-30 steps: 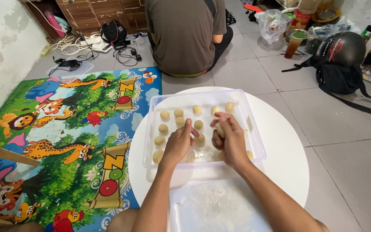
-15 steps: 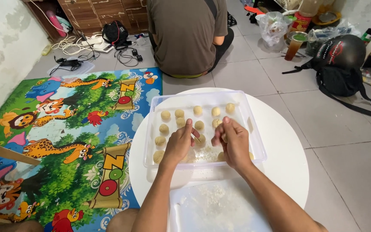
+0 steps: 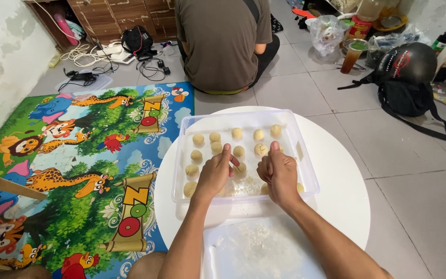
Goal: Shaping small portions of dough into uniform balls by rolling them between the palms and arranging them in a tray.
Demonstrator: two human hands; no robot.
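Dough balls (image 3: 215, 137) lie in rows inside a clear tray (image 3: 305, 165) on the round white desk (image 3: 341, 201). Both hands hover over the tray's middle: the left hand (image 3: 213, 175) has its fingers together, pointing down at the balls; the right hand (image 3: 279, 173) is curled, and I cannot tell whether it grips one. A floured lid (image 3: 259, 253) lies nearer. Beyond, a person (image 3: 223, 41) sits on the floor beside a picture mat (image 3: 78, 155).
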